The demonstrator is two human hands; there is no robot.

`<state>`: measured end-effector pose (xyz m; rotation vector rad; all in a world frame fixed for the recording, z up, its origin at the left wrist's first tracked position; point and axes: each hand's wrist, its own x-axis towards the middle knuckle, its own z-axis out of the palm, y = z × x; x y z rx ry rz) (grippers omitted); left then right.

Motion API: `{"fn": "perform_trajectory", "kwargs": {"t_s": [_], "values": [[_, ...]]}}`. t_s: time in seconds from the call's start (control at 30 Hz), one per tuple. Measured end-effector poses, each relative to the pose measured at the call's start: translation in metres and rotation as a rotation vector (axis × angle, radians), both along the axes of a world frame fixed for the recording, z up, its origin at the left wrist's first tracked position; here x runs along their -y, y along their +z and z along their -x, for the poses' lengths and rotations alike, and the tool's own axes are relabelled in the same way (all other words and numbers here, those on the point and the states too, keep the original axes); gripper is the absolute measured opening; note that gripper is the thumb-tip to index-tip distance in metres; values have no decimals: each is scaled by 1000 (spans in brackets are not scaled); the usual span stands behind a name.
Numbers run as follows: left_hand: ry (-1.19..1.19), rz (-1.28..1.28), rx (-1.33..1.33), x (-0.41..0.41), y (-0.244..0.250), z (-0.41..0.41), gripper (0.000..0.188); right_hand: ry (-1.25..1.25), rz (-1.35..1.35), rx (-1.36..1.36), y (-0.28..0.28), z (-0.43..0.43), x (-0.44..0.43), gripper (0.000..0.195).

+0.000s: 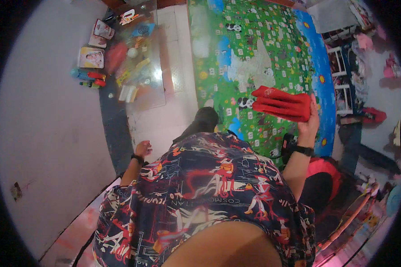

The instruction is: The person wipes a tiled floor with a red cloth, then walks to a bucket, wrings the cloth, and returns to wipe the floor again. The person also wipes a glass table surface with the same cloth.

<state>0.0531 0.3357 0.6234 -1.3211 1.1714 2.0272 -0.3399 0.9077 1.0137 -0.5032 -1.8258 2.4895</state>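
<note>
My right hand (pixel 312 120) grips one end of a folded red cloth item (pixel 282 104), held out over the green play mat (pixel 250 96). Its folds run lengthwise, and a small pale emblem shows near the far end. What the cloth item is when unfolded cannot be told. Lower and to the left, my left hand (pixel 144 148) hangs beside my body with its fingers loosely bent and nothing visible in it. Pale floor tiles (pixel 153 125) lie near that hand. Dark bands circle both wrists.
A low table with a clear cover (pixel 143 96) stands by the left wall, with small items on it. Framed pictures (pixel 92 57) and bottles (pixel 88 78) line the wall side. White racks (pixel 343 98) stand right of the mat. A red and black bag-like thing (pixel 324 180) sits lower right.
</note>
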Motion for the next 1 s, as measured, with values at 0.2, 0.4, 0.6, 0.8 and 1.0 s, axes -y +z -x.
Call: {"fn": "perform_trajectory", "kwargs": {"t_s": [0.2, 0.4, 0.6, 0.8, 1.0], "values": [[-240, 243, -117, -4, 47, 198, 32, -92, 81, 99, 13, 67, 12, 45], [-336, 348, -279, 6, 91, 321, 35, -34, 106, 120, 5, 122, 7, 43], [-359, 460, -317, -4, 122, 452, 31, 41, 145, 153, -7, 271, 16, 43], [-76, 272, -136, 19, 45, 448, 25, 136, 141, 202, -18, 443, 66, 43], [114, 183, 142, -17, 54, 465, 28, 274, 79, 157, -26, 585, 108, 43]]}}
